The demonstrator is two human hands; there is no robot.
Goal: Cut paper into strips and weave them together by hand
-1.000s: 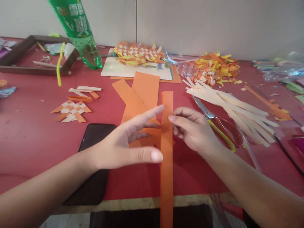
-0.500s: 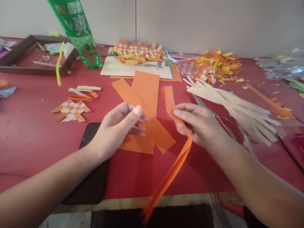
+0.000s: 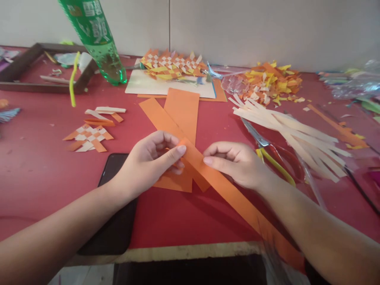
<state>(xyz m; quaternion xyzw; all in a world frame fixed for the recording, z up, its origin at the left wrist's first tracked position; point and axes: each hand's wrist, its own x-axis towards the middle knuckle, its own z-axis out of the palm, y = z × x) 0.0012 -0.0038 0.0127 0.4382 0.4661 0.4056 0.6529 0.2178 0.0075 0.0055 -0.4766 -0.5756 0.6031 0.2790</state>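
Observation:
A long orange paper strip (image 3: 225, 190) runs from the middle of the red table (image 3: 35, 174) down to the right, under my right forearm. My left hand (image 3: 148, 160) pinches its upper end between thumb and fingers. My right hand (image 3: 237, 162) grips the same strip a little lower, fingers curled round it. Under both hands lie several wider orange paper pieces (image 3: 181, 113), crossed over one another.
A black phone (image 3: 114, 209) lies by my left wrist. Scissors with yellow handles (image 3: 267, 152) and a fan of cream paper strips (image 3: 293, 132) lie right. Woven orange-and-white pieces (image 3: 89, 136), a green bottle (image 3: 99, 37), a wooden frame (image 3: 23, 67) and scrap piles (image 3: 267, 83) sit behind.
The strip lay flat and straight toward me. My right hand lifted it, and now both hands hold its upper end, the strip slanting down to the right.

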